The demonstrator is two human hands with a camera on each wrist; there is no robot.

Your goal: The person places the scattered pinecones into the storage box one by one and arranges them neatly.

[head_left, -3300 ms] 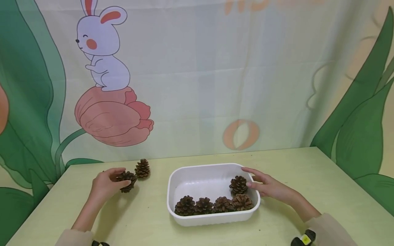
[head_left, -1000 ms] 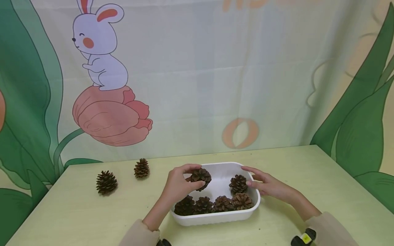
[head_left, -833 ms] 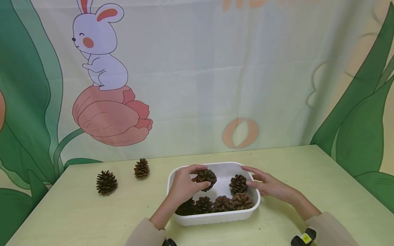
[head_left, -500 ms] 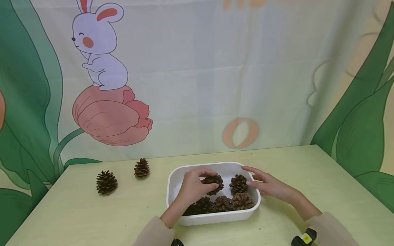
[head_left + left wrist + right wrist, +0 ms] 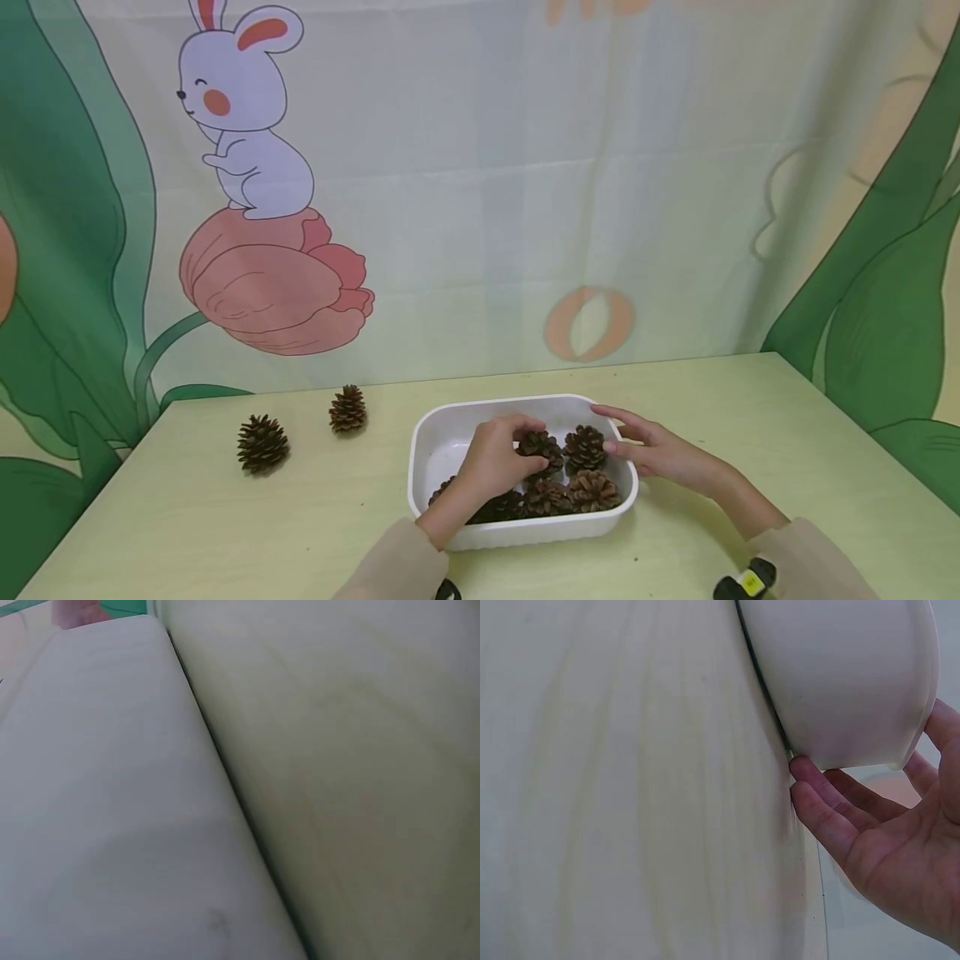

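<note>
In the head view, my left hand (image 5: 495, 454) grips a brown pine cone (image 5: 543, 450) between thumb and fingers, low inside a white plastic basin (image 5: 442, 446). Just right of it sits another pine cone (image 5: 585, 448). Several more stand in a row along the basin's near wall, among them a lighter pine cone (image 5: 592, 492); my left hand and forearm partly cover that row. At the right end, my right hand (image 5: 667, 450) holds the basin, thumb over its rim. The right wrist view shows my right hand's fingers (image 5: 825, 814) against the basin's outer wall.
On the left of the pale yellow table (image 5: 187, 533) stand a dark pine cone (image 5: 262, 444) and a smaller, browner pine cone (image 5: 348, 409) near the back edge. A curtain (image 5: 465, 208) with a printed rabbit hangs behind the table.
My left hand has picked up a pine cone from the left of the table, carried it rightward over the basin and lowered it beside the right-hand one. My right hand has stayed at the rim.
</note>
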